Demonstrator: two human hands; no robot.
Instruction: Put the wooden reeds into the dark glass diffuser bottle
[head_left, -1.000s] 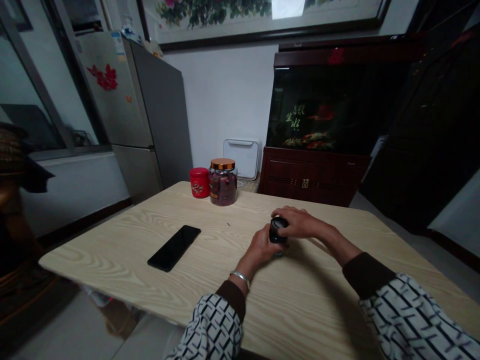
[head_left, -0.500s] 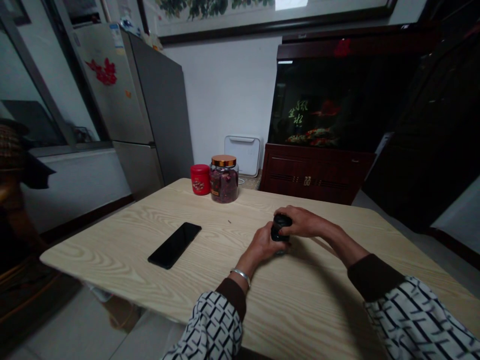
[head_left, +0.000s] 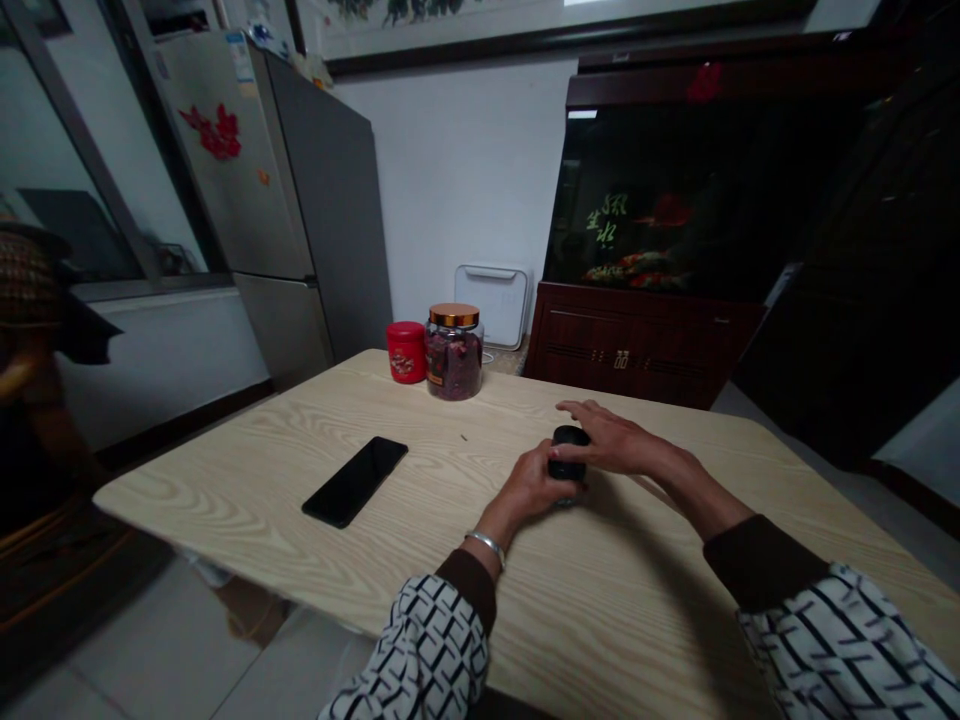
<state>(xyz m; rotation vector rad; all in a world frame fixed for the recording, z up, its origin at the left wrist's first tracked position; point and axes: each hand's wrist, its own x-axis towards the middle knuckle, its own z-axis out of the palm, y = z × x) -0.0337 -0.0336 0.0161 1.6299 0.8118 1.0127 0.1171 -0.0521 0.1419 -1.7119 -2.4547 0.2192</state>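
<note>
we saw a person's left hand point(head_left: 529, 484) and right hand point(head_left: 613, 440) meet at a small black container point(head_left: 568, 470) over a wood-grained counter point(head_left: 420, 500).

the left grip was clamped around the container's side, while the right thumb lay across its front and the other right fingers stretched toward its far side; we could not tell whether that second grip was pressing or merely resting. the container was between the two hands, and we could not make out whether its base touched the wood. a dark phone point(head_left: 355, 481) lay flat to the left, and near the far edge a red canister point(head_left: 406, 350) stood just beside a clear jar point(head_left: 454, 362) with a copper-coloured lid point(head_left: 454, 315). we noted a silver bracelet point(head_left: 486, 545) on the left wrist.
</note>
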